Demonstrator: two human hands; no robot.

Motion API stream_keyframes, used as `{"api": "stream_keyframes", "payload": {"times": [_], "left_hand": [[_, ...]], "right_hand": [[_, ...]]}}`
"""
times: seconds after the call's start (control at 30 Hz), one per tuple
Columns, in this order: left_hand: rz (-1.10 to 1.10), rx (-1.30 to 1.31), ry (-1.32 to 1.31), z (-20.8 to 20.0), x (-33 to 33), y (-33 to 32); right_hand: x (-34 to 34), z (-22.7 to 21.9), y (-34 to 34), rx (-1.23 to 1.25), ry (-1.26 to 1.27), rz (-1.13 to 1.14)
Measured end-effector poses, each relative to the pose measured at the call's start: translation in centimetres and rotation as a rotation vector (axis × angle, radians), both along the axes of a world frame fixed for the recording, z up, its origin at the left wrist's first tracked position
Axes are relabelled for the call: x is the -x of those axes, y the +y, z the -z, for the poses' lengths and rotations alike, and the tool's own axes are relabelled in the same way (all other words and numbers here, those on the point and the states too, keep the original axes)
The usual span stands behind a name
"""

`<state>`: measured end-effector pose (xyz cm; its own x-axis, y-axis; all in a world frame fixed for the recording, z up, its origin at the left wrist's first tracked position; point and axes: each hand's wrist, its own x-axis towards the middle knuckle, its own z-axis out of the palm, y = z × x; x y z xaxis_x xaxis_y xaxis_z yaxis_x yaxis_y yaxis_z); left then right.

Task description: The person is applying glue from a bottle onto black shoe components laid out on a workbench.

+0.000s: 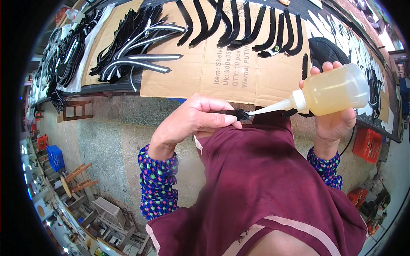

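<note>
Between the thumb and fingers of my left hand [198,117] is the end of a black strip [239,114], held above my lap at the table's front edge. My right hand [335,121] grips a translucent squeeze bottle [337,89] of pale yellow liquid, tipped on its side. The bottle's long white nozzle [273,106] points left, its tip at the end of the strip. Whether liquid is coming out is too small to tell. Several black curved strips [235,25] lie in a row on the flattened cardboard [196,81] beyond my hands.
Bundles of black and white strips [141,51] lie at the table's left. A black mesh piece [326,53] and white cut pieces [354,38] are at the right. A red crate [367,145] stands below the right end; a wooden stool [79,181] is on the floor at left.
</note>
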<state>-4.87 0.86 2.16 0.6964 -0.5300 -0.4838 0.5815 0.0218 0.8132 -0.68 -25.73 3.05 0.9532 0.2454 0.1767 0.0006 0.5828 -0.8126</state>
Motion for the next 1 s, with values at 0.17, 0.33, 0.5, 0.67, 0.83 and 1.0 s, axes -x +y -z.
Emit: {"api": "stream_keyframes", "payload": {"times": [0.17,0.33,0.5,0.67,0.83,1.0], "left_hand": [[-0.018,0.023,-0.017,0.11,-0.04,0.14],[-0.020,0.028,-0.012,0.19,-0.06,0.35],[-0.045,-0.008,0.004,-0.55,-0.11,0.09],[-0.015,-0.034,-0.029,0.01,-0.22,0.16],[0.006,-0.062,-0.090,-0.03,-0.10,-0.08],[0.018,-0.054,-0.078,-0.11,-0.12,-0.06]], "right_hand": [[0.08,0.23,-0.37,-0.005,0.009,-0.005],[0.15,0.48,-0.56,0.024,-0.009,0.021],[0.45,0.41,-0.92,0.004,0.032,-0.001],[0.49,0.41,-0.41,-0.066,0.028,0.019],[0.42,0.32,-0.04,0.011,0.007,0.084],[0.26,0.59,-0.13,-0.003,0.024,0.045]]}}
